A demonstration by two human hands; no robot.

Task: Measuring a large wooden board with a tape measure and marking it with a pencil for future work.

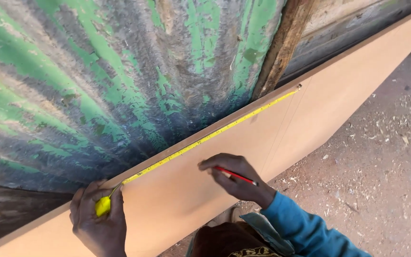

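Head view: tan board (310,114) stands on edge against a corrugated green wall (96,81), sawdust floor (381,166) beside it. Left hand (98,221), grip clenched on the yellow tape case (102,206), holds the tape blade (205,139) along the board's top edge. Right hand (236,178), grip pinching a red pencil (235,175), rests near that edge. Step looks like marking a measurement; next move needs a taut tape and an exact pencil tick.

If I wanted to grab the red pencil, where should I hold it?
Hold the red pencil by its bare back end, which sticks out toward the blue sleeve. Come from the right, since the right hand covers its front part against the tan board.
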